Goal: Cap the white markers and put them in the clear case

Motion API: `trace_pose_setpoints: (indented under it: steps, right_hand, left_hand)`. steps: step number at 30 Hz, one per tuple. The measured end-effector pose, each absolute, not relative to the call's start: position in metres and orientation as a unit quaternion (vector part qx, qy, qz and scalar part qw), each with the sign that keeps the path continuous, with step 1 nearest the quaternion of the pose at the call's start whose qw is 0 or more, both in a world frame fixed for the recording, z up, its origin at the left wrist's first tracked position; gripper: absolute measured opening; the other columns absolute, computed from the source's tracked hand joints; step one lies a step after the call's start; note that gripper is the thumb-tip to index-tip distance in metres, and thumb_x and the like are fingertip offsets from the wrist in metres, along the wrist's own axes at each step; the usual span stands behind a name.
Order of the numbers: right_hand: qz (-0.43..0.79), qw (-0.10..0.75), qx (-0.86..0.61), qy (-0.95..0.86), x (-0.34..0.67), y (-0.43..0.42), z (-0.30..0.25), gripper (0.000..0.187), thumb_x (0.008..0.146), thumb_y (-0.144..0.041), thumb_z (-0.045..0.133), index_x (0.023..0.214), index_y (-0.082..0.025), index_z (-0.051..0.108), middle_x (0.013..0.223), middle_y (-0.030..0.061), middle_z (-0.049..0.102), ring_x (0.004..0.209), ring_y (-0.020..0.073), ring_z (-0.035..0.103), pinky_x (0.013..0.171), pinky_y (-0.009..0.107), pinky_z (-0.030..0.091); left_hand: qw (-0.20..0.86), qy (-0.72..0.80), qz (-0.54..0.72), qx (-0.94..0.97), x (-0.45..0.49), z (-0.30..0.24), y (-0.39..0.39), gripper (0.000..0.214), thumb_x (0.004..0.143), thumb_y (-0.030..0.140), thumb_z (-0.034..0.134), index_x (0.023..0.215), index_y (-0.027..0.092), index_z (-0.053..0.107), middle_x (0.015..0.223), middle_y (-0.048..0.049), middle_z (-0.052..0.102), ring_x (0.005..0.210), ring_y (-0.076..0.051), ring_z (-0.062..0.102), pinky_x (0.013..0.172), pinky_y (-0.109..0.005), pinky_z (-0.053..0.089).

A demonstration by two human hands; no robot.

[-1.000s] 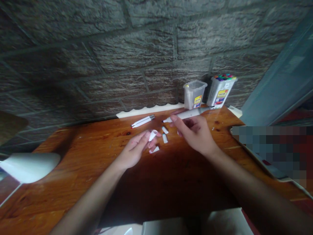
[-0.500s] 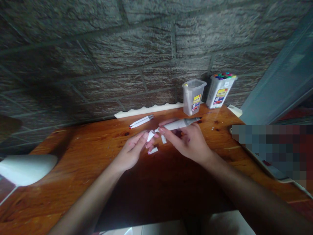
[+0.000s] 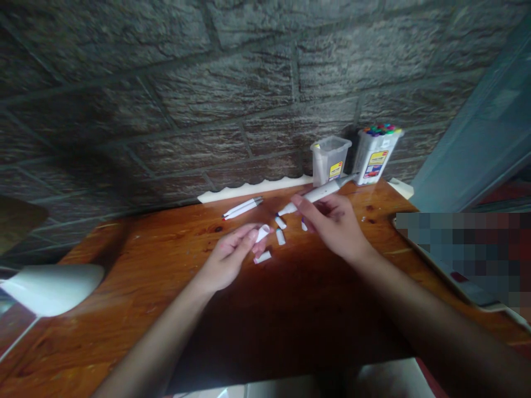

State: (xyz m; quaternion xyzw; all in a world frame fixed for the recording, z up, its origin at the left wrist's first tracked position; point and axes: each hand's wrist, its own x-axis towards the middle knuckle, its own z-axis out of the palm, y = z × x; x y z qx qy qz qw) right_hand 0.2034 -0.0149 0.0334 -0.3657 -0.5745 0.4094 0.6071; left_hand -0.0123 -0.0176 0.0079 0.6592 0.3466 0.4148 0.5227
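My right hand grips a white marker by its barrel, its uncapped dark tip pointing left and its far end raised toward the tubs. My left hand pinches a white marker cap between thumb and fingers. Several loose white caps lie on the wooden table between my hands. Two capped white markers lie side by side further back, near the wall.
A clear plastic tub and a second tub full of coloured markers stand at the back right against the brick wall. A white lamp head sits at the left edge. White paper lies at the near edge.
Half a second ago the marker tip touched the cap in my left hand. Now my right hand has drawn the marker back to the right and tilted its far end up.
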Motion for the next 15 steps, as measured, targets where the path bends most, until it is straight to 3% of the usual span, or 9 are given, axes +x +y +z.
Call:
trace_pose_setpoints:
  steps: [5, 9, 15]
  right_hand:
    - [0.486, 0.617, -0.335, -0.52, 0.2041, -0.0113, 0.0332, 0.035, 0.075, -0.05, 0.073, 0.086, -0.019, 0.059, 0.059, -0.0057, 0.056, 0.044, 0.0063, 0.042, 0.041, 0.021, 0.032]
    - [0.504, 0.609, -0.324, -0.52, 0.2018, -0.0112, 0.0312, 0.035, 0.074, -0.048, 0.075, 0.085, -0.019, 0.058, 0.063, -0.0045, 0.059, 0.045, 0.0059, 0.043, 0.041, 0.021, 0.033]
    - [0.519, 0.605, -0.323, -0.511, 0.2006, -0.0105, 0.028, 0.032, 0.077, -0.045, 0.073, 0.09, -0.019, 0.061, 0.064, -0.004, 0.061, 0.045, 0.0059, 0.043, 0.041, 0.021, 0.033]
  left_hand:
    - [0.479, 0.394, 0.406, 0.671, -0.0095, 0.011, -0.0192, 0.032, 0.086, 0.039, 0.066, 0.106, 0.015, 0.066, 0.082, -0.0032, 0.067, 0.067, -0.012, 0.057, 0.063, -0.024, 0.049]
    - [0.461, 0.399, 0.407, 0.68, -0.0067, 0.0106, -0.0193, 0.028, 0.082, 0.036, 0.071, 0.102, 0.016, 0.068, 0.096, -0.0066, 0.072, 0.077, -0.016, 0.064, 0.068, -0.026, 0.052]
    - [0.451, 0.401, 0.45, 0.658, -0.0064, 0.0129, -0.016, 0.029, 0.077, 0.031, 0.076, 0.099, 0.015, 0.068, 0.094, -0.007, 0.074, 0.077, -0.016, 0.066, 0.069, -0.026, 0.053]
